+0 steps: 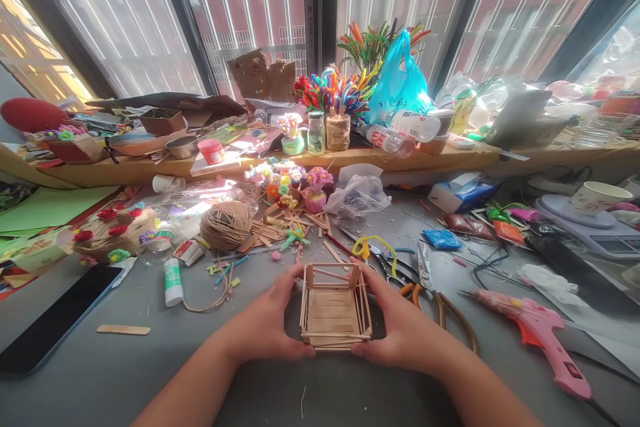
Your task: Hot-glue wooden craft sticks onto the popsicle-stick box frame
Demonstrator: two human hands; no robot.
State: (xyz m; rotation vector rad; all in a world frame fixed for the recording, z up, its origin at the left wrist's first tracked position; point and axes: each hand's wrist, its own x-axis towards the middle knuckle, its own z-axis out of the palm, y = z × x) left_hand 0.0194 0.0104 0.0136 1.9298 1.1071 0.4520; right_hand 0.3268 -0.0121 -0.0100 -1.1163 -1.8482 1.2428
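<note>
Between my two hands is a small open-topped box made of wooden craft sticks (333, 310), with slatted sides and a flat stick floor. My left hand (273, 317) grips its left side, thumb at the near edge and fingers round the far corner. On the right side, my right hand (393, 323) holds it the same way. Whether the box rests on the table or is slightly lifted, I cannot tell. Beyond it lie loose craft sticks (270, 233) and a ball of twine (226, 225). A single craft stick (123, 329) lies to the left.
A pink hot glue gun (543, 333) lies at right, with scissors (425, 267) nearer my right hand. A glue stick tube (173, 282) and a phone (60, 313) are at left. Behind, a ledge (280, 161) carries jars, pipe cleaners (340, 90) and a blue plastic bag (403, 83).
</note>
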